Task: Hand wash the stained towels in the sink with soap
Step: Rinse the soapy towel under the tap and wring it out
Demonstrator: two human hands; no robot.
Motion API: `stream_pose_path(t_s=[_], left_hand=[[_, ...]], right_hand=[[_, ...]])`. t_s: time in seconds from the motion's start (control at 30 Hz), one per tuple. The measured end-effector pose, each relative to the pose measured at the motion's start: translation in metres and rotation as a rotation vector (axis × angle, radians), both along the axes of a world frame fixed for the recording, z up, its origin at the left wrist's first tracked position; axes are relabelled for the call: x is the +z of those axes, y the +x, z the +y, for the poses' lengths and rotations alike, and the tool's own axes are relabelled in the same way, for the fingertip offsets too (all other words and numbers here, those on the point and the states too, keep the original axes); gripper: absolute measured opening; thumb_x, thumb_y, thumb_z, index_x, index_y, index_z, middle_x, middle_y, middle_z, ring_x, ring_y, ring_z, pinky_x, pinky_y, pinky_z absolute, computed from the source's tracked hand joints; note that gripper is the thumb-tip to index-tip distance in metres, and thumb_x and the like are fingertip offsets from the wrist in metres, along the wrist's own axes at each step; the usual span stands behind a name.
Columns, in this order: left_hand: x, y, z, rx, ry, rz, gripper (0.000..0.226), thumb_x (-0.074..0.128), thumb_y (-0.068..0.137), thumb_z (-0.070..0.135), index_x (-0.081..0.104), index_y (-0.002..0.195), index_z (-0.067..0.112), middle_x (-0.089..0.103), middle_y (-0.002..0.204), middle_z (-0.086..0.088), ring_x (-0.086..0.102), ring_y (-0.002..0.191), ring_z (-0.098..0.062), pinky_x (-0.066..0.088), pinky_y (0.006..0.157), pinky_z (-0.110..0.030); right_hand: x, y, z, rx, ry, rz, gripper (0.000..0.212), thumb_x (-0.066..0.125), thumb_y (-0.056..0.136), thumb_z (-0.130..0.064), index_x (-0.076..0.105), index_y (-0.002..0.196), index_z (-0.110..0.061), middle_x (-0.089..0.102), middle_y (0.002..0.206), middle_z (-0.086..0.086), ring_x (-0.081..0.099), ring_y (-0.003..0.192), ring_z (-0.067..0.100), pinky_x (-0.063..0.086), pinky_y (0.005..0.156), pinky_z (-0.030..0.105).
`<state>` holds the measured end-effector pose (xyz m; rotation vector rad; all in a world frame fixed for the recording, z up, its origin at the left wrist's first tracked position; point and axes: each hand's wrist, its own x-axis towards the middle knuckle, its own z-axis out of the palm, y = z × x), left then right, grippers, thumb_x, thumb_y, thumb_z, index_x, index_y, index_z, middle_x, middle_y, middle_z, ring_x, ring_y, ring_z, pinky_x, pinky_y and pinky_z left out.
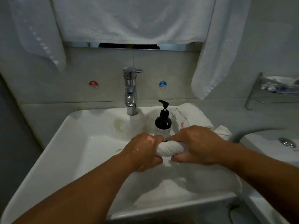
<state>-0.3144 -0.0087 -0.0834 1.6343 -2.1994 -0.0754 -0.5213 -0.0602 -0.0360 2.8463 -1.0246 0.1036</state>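
Fingers [176, 139] of my left hand [144, 152] and right hand [199, 144] curl tight round a twisted white towel [169, 148] above the sink [72, 151], soap bottle [163, 123] just behind

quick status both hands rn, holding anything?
Left hand: closed, gripping the left end of the twisted white towel.
Right hand: closed, gripping the towel's right end, over the sink.

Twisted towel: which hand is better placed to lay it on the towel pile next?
Probably right: the right hand grips the twisted towel nearest the towel pile; the left hand sits farther.
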Motion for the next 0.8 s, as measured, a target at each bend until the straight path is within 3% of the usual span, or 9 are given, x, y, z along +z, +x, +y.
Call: stream_pose_path(t_s=[0.1,0.17,0.23,0.27,0.33,0.43,0.63,0.73,0.8], left_hand=[[0.003,-0.005,0.0,-0.027,-0.142,-0.037,0.039,0.075,0.08,0.042,0.062,0.114,0.028,0.073,0.1,0.001,0.068,0.085,-0.02,0.058,0.075,-0.034],[0.006,-0.006,0.001,-0.025,-0.214,-0.028,0.037,0.077,0.08,0.041,0.064,0.111,0.025,0.074,0.099,0.0,0.07,0.084,-0.02,0.058,0.073,-0.033],[0.006,-0.004,0.001,-0.021,-0.213,-0.023,0.034,0.078,0.081,0.039,0.066,0.109,0.023,0.074,0.097,-0.001,0.07,0.083,-0.021,0.059,0.071,-0.033],[0.004,-0.003,0.002,-0.023,-0.184,-0.022,0.035,0.077,0.082,0.039,0.065,0.111,0.024,0.074,0.098,-0.001,0.07,0.084,-0.02,0.059,0.072,-0.034],[0.0,-0.003,0.003,0.003,-0.109,-0.021,0.037,0.076,0.083,0.037,0.064,0.116,0.026,0.073,0.101,0.0,0.069,0.086,-0.02,0.059,0.076,-0.035],[-0.005,-0.006,-0.001,0.036,0.041,-0.063,0.034,0.072,0.083,0.033,0.064,0.116,0.027,0.071,0.104,0.0,0.066,0.088,-0.021,0.057,0.079,-0.034],[-0.014,-0.011,-0.001,0.091,0.201,-0.009,0.027,0.074,0.08,0.039,0.067,0.103,0.027,0.069,0.094,0.003,0.067,0.081,-0.017,0.057,0.075,-0.031],[-0.015,-0.016,0.002,0.105,0.242,0.073,0.027,0.076,0.078,0.032,0.068,0.102,0.023,0.069,0.09,0.002,0.064,0.075,-0.015,0.053,0.067,-0.026],[-0.013,-0.019,0.004,0.112,0.278,0.118,0.029,0.078,0.077,0.028,0.069,0.104,0.02,0.07,0.093,0.0,0.065,0.077,-0.016,0.056,0.07,-0.029]], right_hand=[[0.034,0.014,-0.01,-0.062,0.167,0.202,0.045,0.074,0.065,-0.074,0.064,0.076,-0.032,0.065,0.079,-0.009,0.06,0.075,0.012,0.052,0.071,0.032],[0.037,0.024,-0.015,-0.113,0.443,0.191,0.033,0.084,0.069,-0.056,0.067,0.082,-0.03,0.071,0.083,-0.006,0.066,0.076,0.014,0.054,0.072,0.029],[0.027,0.029,-0.015,-0.216,0.773,0.109,0.029,0.085,0.078,-0.029,0.071,0.099,-0.016,0.075,0.083,0.003,0.071,0.07,0.016,0.057,0.066,0.028],[0.023,0.03,-0.012,-0.248,0.82,0.108,0.029,0.084,0.079,-0.022,0.071,0.103,-0.01,0.075,0.078,0.003,0.07,0.062,0.016,0.057,0.062,0.028],[0.017,0.032,-0.004,-0.243,0.63,0.16,0.032,0.084,0.078,-0.028,0.072,0.102,-0.011,0.072,0.074,0.001,0.065,0.056,0.014,0.053,0.059,0.026],[0.003,0.031,0.009,-0.196,0.207,0.218,0.047,0.08,0.076,-0.05,0.067,0.112,-0.023,0.071,0.098,0.0,0.066,0.079,0.018,0.054,0.072,0.029],[-0.02,0.023,0.01,-0.05,-0.113,0.14,0.034,0.067,0.085,-0.047,0.063,0.111,-0.026,0.069,0.099,0.002,0.067,0.081,0.024,0.055,0.077,0.034],[-0.029,0.02,0.006,0.051,-0.221,0.068,0.026,0.069,0.083,-0.042,0.063,0.101,-0.025,0.071,0.089,0.001,0.068,0.071,0.024,0.051,0.066,0.033],[-0.034,0.017,0.001,0.096,-0.318,0.006,0.026,0.078,0.071,-0.04,0.063,0.085,-0.025,0.069,0.071,-0.001,0.064,0.054,0.022,0.042,0.053,0.03]])
